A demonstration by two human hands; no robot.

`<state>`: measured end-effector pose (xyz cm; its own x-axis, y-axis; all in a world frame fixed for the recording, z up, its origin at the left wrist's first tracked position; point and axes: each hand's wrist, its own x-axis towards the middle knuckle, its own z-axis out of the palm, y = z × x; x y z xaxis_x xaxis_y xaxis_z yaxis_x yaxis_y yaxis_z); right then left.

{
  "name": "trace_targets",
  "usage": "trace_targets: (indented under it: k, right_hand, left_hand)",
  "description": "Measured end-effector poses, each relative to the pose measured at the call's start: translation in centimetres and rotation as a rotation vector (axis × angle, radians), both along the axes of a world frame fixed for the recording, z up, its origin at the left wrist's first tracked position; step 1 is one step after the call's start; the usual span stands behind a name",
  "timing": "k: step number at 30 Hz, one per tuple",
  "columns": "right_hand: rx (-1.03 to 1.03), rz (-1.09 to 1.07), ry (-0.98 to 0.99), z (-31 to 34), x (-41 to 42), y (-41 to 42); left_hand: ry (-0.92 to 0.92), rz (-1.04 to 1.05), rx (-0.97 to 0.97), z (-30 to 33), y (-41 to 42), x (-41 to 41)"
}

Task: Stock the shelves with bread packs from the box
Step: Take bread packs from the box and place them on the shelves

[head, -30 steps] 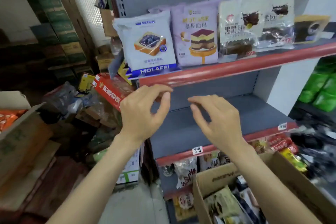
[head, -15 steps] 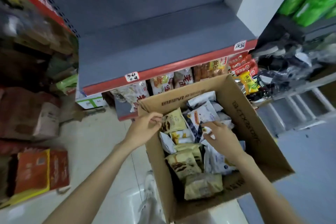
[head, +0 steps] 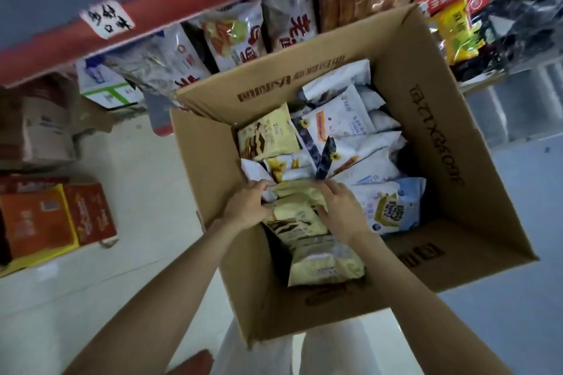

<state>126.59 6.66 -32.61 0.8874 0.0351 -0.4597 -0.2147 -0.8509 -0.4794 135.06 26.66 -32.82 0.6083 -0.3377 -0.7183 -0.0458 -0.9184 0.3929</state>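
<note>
An open cardboard box [head: 441, 143] stands on the floor in front of me, filled with several bread packs, white ones at the right and cream-yellow ones at the left. Both my hands are inside it. My left hand [head: 248, 207] grips the left edge of a cream-yellow bread pack [head: 297, 210], and my right hand [head: 341, 207] grips its right edge. Another cream pack [head: 326, 265] lies below it, nearer to me. The grey shelf with its red front edge [head: 189, 18] runs across the top of the view.
Packed snacks [head: 237, 36] fill the lower shelf behind the box. Red and orange cartons [head: 51, 219] and a brown carton [head: 39, 131] stand on the pale floor at the left. Red and yellow packs [head: 451, 0] sit at the upper right.
My view dropped from the upper shelves down to the box. Both hands came down from shelf height into the box and closed on the cream-yellow pack.
</note>
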Motion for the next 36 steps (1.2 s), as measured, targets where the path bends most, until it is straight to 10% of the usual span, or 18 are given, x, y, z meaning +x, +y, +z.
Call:
trace_targets:
  k: [10, 20, 28, 36]
  right_hand:
    - [-0.364, 0.272, 0.078, -5.3, 2.7, 1.4]
    - [-0.293, 0.239, 0.08, -6.6, 3.4, -0.4]
    - [0.02, -0.239, -0.416, -0.5, 1.1, -0.9]
    - [0.41, -0.802, -0.357, 8.8, 2.0, -4.7]
  left_hand:
    - [-0.018, -0.217, 0.217, -4.9, -0.8, -3.2]
    - [-0.012, -0.303, 0.196, -3.3, -0.5, -3.2]
    - [-0.242, -0.167, 0.068, 0.1, 0.1, -2.4]
    - [-0.408, 0.464, -0.392, 6.8, 1.3, -0.6]
